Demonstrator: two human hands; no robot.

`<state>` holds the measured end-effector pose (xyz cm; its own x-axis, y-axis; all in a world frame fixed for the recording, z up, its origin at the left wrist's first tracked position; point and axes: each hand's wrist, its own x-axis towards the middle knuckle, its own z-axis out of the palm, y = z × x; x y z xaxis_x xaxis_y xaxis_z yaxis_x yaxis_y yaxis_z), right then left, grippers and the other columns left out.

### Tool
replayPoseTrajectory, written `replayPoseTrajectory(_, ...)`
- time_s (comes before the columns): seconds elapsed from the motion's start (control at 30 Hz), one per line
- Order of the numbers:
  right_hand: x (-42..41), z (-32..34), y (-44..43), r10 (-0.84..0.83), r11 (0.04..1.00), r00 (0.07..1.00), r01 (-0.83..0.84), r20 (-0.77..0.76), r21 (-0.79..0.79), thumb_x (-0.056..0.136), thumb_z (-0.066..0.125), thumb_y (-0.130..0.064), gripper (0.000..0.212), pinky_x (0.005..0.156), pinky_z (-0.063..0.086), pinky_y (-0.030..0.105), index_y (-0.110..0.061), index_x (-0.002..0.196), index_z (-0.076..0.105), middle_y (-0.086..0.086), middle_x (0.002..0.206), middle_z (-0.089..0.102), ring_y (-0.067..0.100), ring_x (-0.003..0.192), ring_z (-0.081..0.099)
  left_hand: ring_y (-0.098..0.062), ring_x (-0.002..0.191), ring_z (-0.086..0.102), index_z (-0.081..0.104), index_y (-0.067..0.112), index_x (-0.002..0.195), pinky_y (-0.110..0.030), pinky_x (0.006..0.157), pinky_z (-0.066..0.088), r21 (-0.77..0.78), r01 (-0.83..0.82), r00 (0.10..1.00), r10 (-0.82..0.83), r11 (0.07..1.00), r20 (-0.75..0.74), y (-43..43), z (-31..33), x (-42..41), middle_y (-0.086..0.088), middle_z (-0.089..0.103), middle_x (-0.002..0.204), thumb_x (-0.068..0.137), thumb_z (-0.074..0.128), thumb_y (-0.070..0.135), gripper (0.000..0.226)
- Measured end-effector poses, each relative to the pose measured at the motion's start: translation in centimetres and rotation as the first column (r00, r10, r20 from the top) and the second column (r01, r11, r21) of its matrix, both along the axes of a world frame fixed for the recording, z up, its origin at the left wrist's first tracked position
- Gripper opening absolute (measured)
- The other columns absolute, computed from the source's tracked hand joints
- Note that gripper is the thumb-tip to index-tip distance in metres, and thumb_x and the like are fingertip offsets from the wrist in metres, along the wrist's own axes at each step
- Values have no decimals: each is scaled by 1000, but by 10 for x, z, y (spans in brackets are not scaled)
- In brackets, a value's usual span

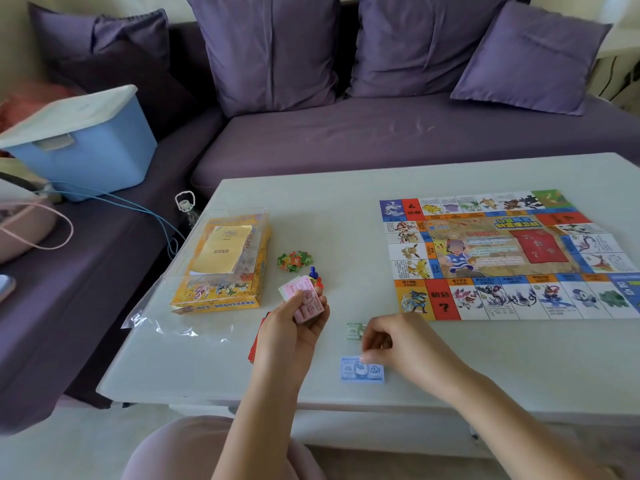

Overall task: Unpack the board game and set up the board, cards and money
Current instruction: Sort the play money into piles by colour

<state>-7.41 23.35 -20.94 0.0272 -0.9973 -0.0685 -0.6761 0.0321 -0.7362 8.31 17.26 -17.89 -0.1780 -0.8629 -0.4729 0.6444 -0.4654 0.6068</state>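
Left hand (294,329) grips pink note stack (306,304), could spill; right hand (401,344) curled by blue 500 note (362,369), hold unclear.

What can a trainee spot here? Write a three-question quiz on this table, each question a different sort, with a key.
1. True or false: the board lies unfolded on the table.
2. Which hand holds the pink money stack?
3. Fill in: the blue note on the table shows the number ___.

Key: 1 true; 2 the left hand; 3 500.
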Motion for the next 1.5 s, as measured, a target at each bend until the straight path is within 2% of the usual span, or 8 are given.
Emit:
replayPoseTrajectory(0.1,2,-6,1,-10,998,998,6,-64,-55,76,79,-20,14,63,37,10,-24,81,67,-14,79,57,-4,69,50,-17,65,63,56,-2,102,-22,55,57,-25,-17,1000,17,1000,6,-3,4,7,-13,68,72,97,43,4,15)
replayPoseTrajectory(0.2,1,-16,2,20,991,992,-36,-125,-127,79,76,-25,20,89,37,12,-20,99,74,-14,105,65,-3,100,53,-14,61,66,57,0,100,-22,55,57,-56,-29,999,31,998,39,-7,7,14,-10,69,70,97,42,4,16)
replayPoseTrajectory(0.27,0,-23,3,81,986,986,-101,-147,-136,85,71,-24,26,97,23,1,-19,110,73,-12,122,64,-5,117,45,-13,58,67,57,0,97,-22,55,57,-60,-13,999,16,998,50,-6,8,14,-9,70,68,98,41,3,16)
replayPoseTrajectory(0.6,21,-28,-8,200,970,941,-230,-274,-80,101,43,-25,34,89,-4,-9,-26,134,56,-18,144,43,-5,138,24,-17,65,66,57,-1,98,-23,56,57,-65,-1,999,4,998,37,-5,11,18,-14,68,76,98,42,4,16)
replayPoseTrajectory(0.8,31,-21,-20,271,952,897,-302,-350,-39,104,36,-22,38,108,17,15,-26,139,50,-15,151,35,4,143,20,-18,73,61,53,-4,114,-22,53,55,-73,-10,999,13,997,47,-7,9,24,-14,66,80,98,41,5,22)
replayPoseTrajectory(1.13,4,-39,-19,192,961,959,-227,-210,-157,96,54,-23,28,92,8,-8,-27,122,65,-20,134,54,-14,121,26,-18,69,63,56,-2,102,-24,54,57,-35,-4,999,6,999,39,-6,10,20,-16,64,82,97,43,3,14)
replayPoseTrajectory(1.37,-2,-38,-10,155,937,972,-200,-174,-285,90,65,-28,35,106,20,6,-24,125,64,-15,132,55,-5,129,36,-17,63,66,57,-2,100,-23,56,56,-44,4,999,-3,999,33,-6,7,21,-13,68,74,97,42,3,16)
replayPoseTrajectory(1.5,-3,-43,-3,192,893,946,-279,-261,-352,93,50,-45,37,110,27,13,-24,119,67,-10,135,56,0,131,37,-16,62,66,57,-3,100,-24,55,56,-48,-1,1000,2,999,24,-6,7,22,-14,68,76,97,42,3,16)
